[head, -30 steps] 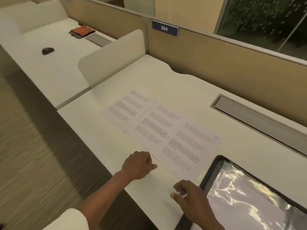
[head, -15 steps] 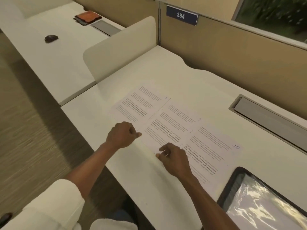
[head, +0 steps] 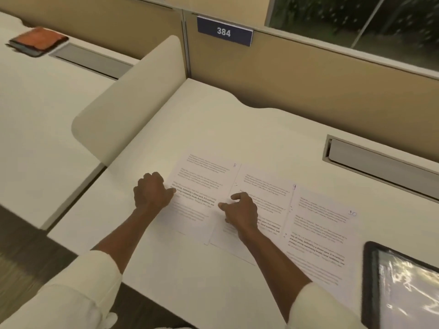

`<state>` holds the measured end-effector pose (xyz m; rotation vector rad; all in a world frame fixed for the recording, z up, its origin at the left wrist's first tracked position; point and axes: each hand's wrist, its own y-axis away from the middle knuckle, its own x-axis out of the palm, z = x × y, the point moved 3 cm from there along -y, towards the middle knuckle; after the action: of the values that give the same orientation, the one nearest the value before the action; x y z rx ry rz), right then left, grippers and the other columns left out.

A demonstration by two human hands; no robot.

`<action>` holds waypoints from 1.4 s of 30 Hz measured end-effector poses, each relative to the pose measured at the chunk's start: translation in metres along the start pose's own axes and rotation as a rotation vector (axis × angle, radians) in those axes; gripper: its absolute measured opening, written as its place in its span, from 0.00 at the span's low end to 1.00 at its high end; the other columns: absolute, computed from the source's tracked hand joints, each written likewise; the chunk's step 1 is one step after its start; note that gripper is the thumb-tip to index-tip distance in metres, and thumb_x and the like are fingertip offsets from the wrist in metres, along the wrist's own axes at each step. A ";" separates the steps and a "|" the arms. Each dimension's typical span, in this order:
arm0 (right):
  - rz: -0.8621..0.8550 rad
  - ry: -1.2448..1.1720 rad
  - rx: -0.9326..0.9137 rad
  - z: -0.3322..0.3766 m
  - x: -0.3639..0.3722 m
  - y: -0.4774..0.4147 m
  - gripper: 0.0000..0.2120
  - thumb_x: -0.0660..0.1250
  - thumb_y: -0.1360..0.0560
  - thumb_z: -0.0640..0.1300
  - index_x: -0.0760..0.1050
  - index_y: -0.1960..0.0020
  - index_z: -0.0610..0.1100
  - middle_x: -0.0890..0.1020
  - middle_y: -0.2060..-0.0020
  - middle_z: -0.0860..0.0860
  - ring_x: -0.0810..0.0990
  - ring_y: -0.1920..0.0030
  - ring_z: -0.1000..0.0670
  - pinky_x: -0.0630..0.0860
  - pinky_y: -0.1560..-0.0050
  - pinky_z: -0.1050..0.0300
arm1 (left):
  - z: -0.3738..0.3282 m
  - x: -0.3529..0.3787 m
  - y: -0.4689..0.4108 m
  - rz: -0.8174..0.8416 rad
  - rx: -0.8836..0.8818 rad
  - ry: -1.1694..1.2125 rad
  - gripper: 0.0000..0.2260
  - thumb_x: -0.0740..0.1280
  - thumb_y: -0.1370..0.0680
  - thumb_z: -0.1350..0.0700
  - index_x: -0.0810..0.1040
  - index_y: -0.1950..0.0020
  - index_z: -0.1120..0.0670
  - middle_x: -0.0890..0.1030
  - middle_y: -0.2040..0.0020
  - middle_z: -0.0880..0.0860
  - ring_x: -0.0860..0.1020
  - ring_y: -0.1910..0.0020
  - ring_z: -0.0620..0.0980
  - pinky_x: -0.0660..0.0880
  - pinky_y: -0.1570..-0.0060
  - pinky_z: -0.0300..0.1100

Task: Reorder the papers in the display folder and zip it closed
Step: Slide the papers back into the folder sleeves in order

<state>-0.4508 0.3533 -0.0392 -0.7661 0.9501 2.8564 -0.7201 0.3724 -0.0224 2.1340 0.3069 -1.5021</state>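
Note:
Three printed sheets lie side by side on the white desk (head: pixel 213 119): a left sheet (head: pixel 202 176), a middle sheet (head: pixel 268 188) and a right sheet (head: pixel 320 236). My left hand (head: pixel 152 193) is curled into a fist at the left sheet's left edge, with its thumb tip touching that edge. My right hand (head: pixel 241 210) rests on the middle sheet where it meets the left one. Its thumb and forefinger are spread apart over the left sheet's right edge. The black display folder (head: pixel 369 269) lies open at the lower right, showing a shiny plastic sleeve.
A rounded divider (head: pixel 133 96) stands to the left between this desk and the neighbouring desk, which holds an orange case (head: pixel 39 40). A tan partition with a sign reading 384 (head: pixel 224 32) backs the desk. A grey cable tray (head: pixel 380 162) is recessed at the right.
Both hands have moved away from the desk's front edge and left onto the sheets: the left hand to the left sheet's edge, the right hand from near the folder to the middle sheet.

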 end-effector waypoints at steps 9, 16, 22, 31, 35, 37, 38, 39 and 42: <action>-0.111 0.174 0.065 0.014 0.020 -0.008 0.27 0.80 0.30 0.55 0.72 0.38 0.50 0.77 0.48 0.57 0.80 0.44 0.48 0.74 0.49 0.53 | -0.012 0.014 -0.036 0.168 -0.189 0.257 0.37 0.84 0.33 0.41 0.77 0.34 0.62 0.78 0.35 0.63 0.80 0.38 0.66 0.80 0.39 0.59; -0.150 0.258 0.018 0.011 0.029 -0.005 0.25 0.77 0.29 0.49 0.69 0.38 0.52 0.79 0.45 0.53 0.79 0.47 0.50 0.72 0.51 0.54 | -0.016 0.012 -0.038 0.266 -0.240 0.327 0.30 0.85 0.37 0.42 0.82 0.44 0.56 0.84 0.45 0.56 0.81 0.41 0.63 0.74 0.37 0.53; -0.169 0.213 -0.011 0.007 0.026 -0.004 0.21 0.77 0.28 0.50 0.72 0.39 0.52 0.80 0.44 0.55 0.80 0.45 0.50 0.76 0.47 0.53 | -0.018 0.000 -0.027 0.290 -0.069 0.488 0.11 0.84 0.30 0.55 0.85 0.55 0.55 0.87 0.55 0.55 0.85 0.58 0.57 0.84 0.52 0.52; 0.018 -0.412 0.009 0.009 -0.001 0.018 0.19 0.81 0.28 0.54 0.79 0.44 0.49 0.88 0.53 0.51 0.87 0.51 0.51 0.83 0.52 0.54 | -0.012 -0.052 0.022 0.312 0.059 0.819 0.14 0.83 0.28 0.59 0.86 0.45 0.51 0.89 0.53 0.52 0.88 0.56 0.57 0.85 0.49 0.58; 0.047 -0.589 -0.017 0.003 -0.023 0.039 0.16 0.81 0.28 0.39 0.82 0.43 0.39 0.89 0.51 0.47 0.89 0.48 0.46 0.85 0.48 0.51 | -0.023 -0.059 0.055 0.392 0.099 0.910 0.15 0.81 0.28 0.62 0.86 0.43 0.53 0.90 0.55 0.51 0.89 0.59 0.53 0.84 0.54 0.50; 0.012 -0.616 -0.019 -0.008 -0.040 0.052 0.16 0.81 0.28 0.38 0.82 0.43 0.38 0.89 0.50 0.46 0.89 0.48 0.45 0.85 0.45 0.48 | -0.030 -0.053 0.070 0.447 0.118 0.916 0.14 0.81 0.28 0.63 0.86 0.45 0.53 0.89 0.56 0.49 0.89 0.59 0.50 0.83 0.57 0.45; -0.007 -0.616 -0.022 -0.015 -0.049 0.060 0.16 0.81 0.28 0.38 0.82 0.42 0.38 0.89 0.49 0.46 0.89 0.48 0.45 0.85 0.45 0.48 | -0.034 -0.048 0.076 0.478 0.131 0.918 0.13 0.81 0.27 0.63 0.87 0.46 0.52 0.89 0.56 0.49 0.88 0.59 0.49 0.82 0.57 0.44; -0.029 -0.615 -0.025 -0.023 -0.059 0.069 0.16 0.81 0.28 0.38 0.82 0.42 0.38 0.89 0.49 0.46 0.89 0.48 0.45 0.85 0.45 0.49 | -0.039 -0.043 0.085 0.499 0.138 0.920 0.13 0.81 0.27 0.64 0.87 0.46 0.52 0.89 0.56 0.49 0.88 0.59 0.48 0.83 0.57 0.44; -0.107 -0.614 -0.021 -0.052 -0.089 0.096 0.15 0.80 0.28 0.38 0.83 0.43 0.39 0.89 0.50 0.46 0.89 0.48 0.45 0.85 0.46 0.49 | -0.055 -0.024 0.108 0.548 0.170 0.881 0.12 0.81 0.27 0.63 0.87 0.46 0.53 0.89 0.55 0.48 0.88 0.58 0.48 0.83 0.54 0.47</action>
<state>-0.3668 0.2560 0.0196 0.0769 0.7541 2.7264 -0.6344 0.3128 0.0441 2.6155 -0.1245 -0.2465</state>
